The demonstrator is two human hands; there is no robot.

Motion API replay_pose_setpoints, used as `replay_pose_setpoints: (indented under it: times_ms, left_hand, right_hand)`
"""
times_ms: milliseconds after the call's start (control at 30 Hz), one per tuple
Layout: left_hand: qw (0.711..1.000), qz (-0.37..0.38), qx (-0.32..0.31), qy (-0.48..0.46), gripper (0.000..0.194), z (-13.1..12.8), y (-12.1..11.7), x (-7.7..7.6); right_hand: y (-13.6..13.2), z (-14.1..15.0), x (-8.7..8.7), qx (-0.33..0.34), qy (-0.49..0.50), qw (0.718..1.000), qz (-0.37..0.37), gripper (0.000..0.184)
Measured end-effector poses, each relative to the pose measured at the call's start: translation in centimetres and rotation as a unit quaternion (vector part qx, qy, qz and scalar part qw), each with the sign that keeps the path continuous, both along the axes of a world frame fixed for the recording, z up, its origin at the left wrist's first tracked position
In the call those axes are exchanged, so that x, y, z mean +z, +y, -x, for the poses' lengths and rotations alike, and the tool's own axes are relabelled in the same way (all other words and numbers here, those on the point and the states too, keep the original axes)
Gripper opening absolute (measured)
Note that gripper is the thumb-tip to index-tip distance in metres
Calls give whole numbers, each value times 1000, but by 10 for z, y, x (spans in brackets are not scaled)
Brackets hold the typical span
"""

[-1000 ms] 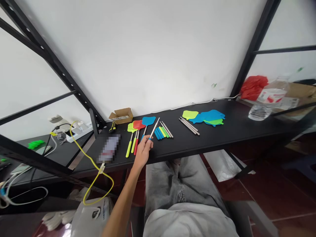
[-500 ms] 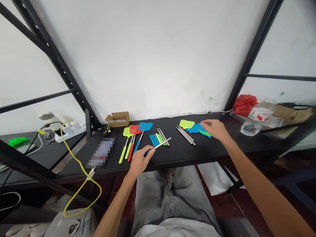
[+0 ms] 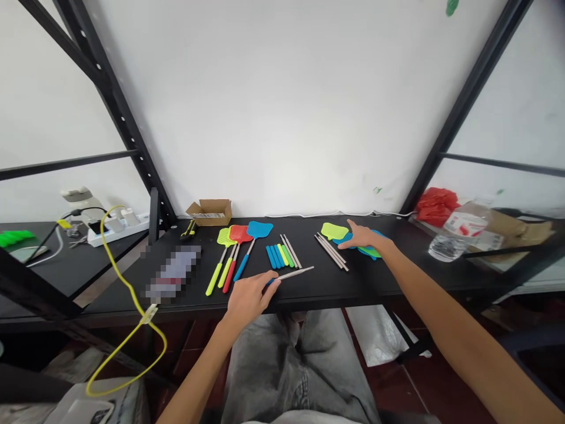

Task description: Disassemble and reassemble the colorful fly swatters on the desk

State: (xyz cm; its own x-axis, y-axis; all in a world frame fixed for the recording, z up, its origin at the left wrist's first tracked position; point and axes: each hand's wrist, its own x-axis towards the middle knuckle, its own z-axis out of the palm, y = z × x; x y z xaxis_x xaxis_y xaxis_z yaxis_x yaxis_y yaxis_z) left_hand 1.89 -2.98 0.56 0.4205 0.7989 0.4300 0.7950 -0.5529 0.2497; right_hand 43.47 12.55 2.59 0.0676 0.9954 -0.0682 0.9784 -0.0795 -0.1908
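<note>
My left hand (image 3: 251, 294) is closed on a fly swatter handle (image 3: 296, 273), a metal rod with a blue grip mostly hidden by the fingers. With fingers spread, my right hand (image 3: 364, 235) reaches over a pile of blue and green swatter heads (image 3: 369, 253). A yellow-green swatter head (image 3: 334, 231) lies just left of that hand, beside several bare metal rods (image 3: 332, 252). Beyond my left hand are several blue, yellow and green grips (image 3: 278, 257) with a few more rods (image 3: 291, 250). Whole fly swatters (image 3: 239, 234) in yellow-green, red and blue lie to the left.
A small open cardboard box (image 3: 210, 213) stands by the wall. Further left are a blurred-out flat object (image 3: 174, 274), a yellow cable (image 3: 126, 282) and a power strip (image 3: 132, 227). A plastic bottle (image 3: 459, 232) and red bag (image 3: 436, 206) are at the right, beyond the shelf post (image 3: 441, 138).
My right hand has moved slightly left over the swatter heads, its fingers now spreading from a pinch. The rod in my left hand points lower, nearer the table. The view has shifted a little.
</note>
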Motion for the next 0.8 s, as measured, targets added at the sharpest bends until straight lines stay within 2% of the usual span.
replay_pose_setpoints:
  times_ms: [100, 267, 433, 600, 700, 800]
  left_hand:
    - [1000, 1, -7, -7, 32, 0, 1, 0]
    - [1000, 1, 0, -6, 34, -1, 0, 0]
    - [1000, 0, 2, -4, 32, -1, 0, 0]
    - [1000, -8, 1, -4, 34, -1, 1, -2]
    - [1000, -11, 3, -1, 34, -1, 0, -2]
    - [1000, -15, 6, 0, 34, -1, 0, -2]
  right_hand:
    - [1, 0, 2, -8, -8, 1000, 27, 143]
    - [-5, 1, 5, -8, -10, 1000, 27, 141]
    - [-9, -3, 12, -25, -38, 999, 2, 137]
    - [-22, -22, 26, -33, -46, 997, -53, 129]
    - [-37, -37, 36, -59, -5, 995, -83, 121]
    - [-59, -43, 43, -53, 118, 982, -137, 103]
